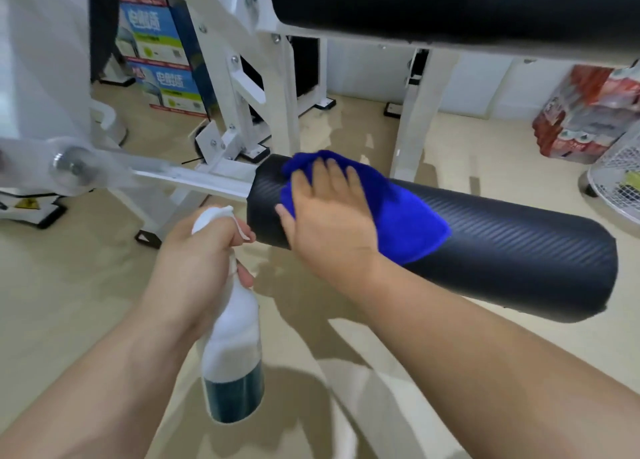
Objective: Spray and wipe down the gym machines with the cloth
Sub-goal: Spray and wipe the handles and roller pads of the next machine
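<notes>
A black ribbed roller pad (502,250) of the white gym machine (242,88) stretches across the middle of the view. A blue cloth (408,223) lies draped over its left end. My right hand (329,216) presses flat on the cloth with straight, spread fingers. My left hand (201,250) grips the neck of a white spray bottle (233,351), which has dark liquid in its bottom part and hangs just left of the pad's end. A second black pad (450,1) runs along the top of the view.
Stacked blue-and-white boxes (162,60) stand at the back left behind the frame. A red-wrapped pack of bottles (585,112) and a white wire fan guard (620,181) sit at the right. The beige floor (69,285) lies below, and a white machine arm (104,167) reaches in from the left.
</notes>
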